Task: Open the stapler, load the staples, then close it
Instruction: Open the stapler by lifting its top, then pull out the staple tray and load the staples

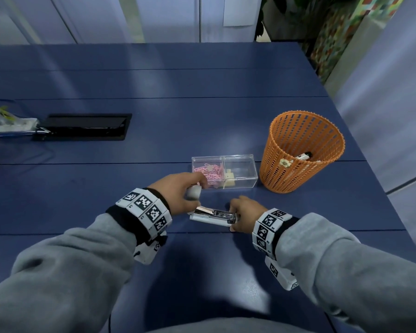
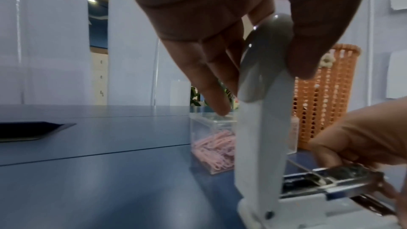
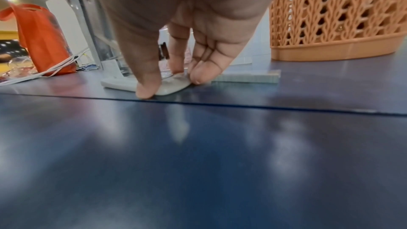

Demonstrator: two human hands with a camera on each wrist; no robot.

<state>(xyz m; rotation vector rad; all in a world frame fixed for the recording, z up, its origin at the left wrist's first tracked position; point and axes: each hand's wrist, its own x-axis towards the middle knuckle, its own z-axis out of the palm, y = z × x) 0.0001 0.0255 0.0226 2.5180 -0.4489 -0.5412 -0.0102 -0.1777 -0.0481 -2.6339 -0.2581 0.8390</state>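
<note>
The white stapler (image 1: 214,216) lies open on the blue table (image 1: 154,131) in front of me. Its grey-tipped top cover (image 2: 262,111) is swung upright, and my left hand (image 1: 197,187) pinches the tip between thumb and fingers. The metal staple channel (image 2: 326,177) lies exposed along the base. My right hand (image 1: 234,218) grips the front end of the base (image 3: 171,86), thumb on the near side and fingers on the far side. A strip of staples (image 3: 246,78) lies on the table just right of the fingers; the head view hides it behind my right hand.
A clear two-compartment box (image 1: 240,186) with pink paper clips stands just behind the stapler. An orange mesh basket (image 1: 303,150) holding a marker stands to its right, near the table's right edge. A black cable hatch (image 1: 82,127) and a bag with cords (image 1: 7,123) lie at the far left.
</note>
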